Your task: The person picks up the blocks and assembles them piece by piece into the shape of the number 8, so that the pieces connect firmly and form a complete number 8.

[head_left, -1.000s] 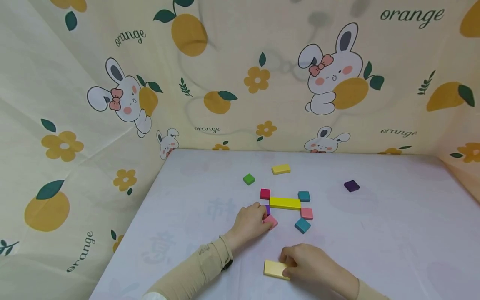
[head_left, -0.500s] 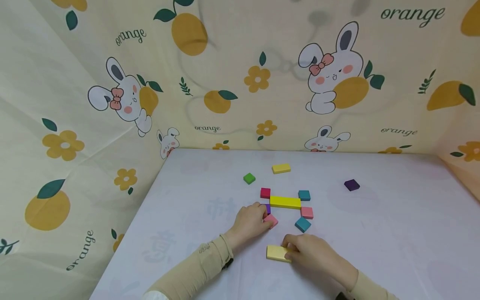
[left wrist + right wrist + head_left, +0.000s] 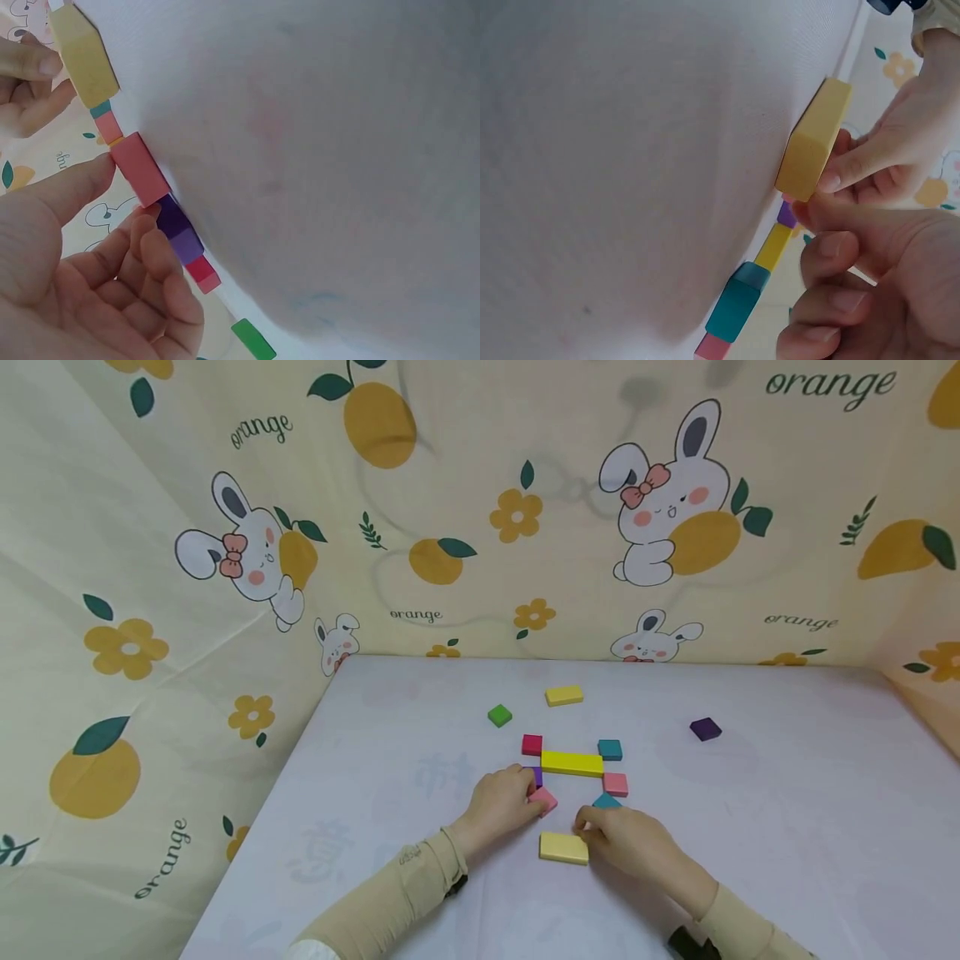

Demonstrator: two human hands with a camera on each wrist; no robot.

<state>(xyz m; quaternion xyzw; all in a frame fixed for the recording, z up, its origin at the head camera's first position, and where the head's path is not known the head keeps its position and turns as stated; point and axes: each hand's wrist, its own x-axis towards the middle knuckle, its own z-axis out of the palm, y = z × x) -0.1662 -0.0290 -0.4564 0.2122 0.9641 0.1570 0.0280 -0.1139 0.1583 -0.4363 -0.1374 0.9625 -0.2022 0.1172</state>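
Observation:
My left hand (image 3: 501, 803) pinches a pink block (image 3: 140, 169) between thumb and fingers at the near left of a block layout. A purple block (image 3: 537, 776) lies just behind it, partly covered by the fingers. Right of it, my right hand (image 3: 637, 847) is at the right end of a pale yellow rectangular block (image 3: 562, 849), which lies flat on the table. In the right wrist view the thumb tip is right at that block's end, the other fingers loosely bent beside it. A teal block (image 3: 607, 800) is partly hidden behind the right hand.
A long yellow block (image 3: 572, 764) has a red block (image 3: 532, 744) at its left, and a back teal block (image 3: 610, 749) and second pink block (image 3: 616, 784) at its right. Farther out lie a green block (image 3: 500, 716), another pale yellow block (image 3: 564, 696) and a dark purple one (image 3: 706, 729).
The right hand has moved the pale yellow block away from the person, and its fingers have slid off to the block's right end. The left hand has stayed on the pink block.

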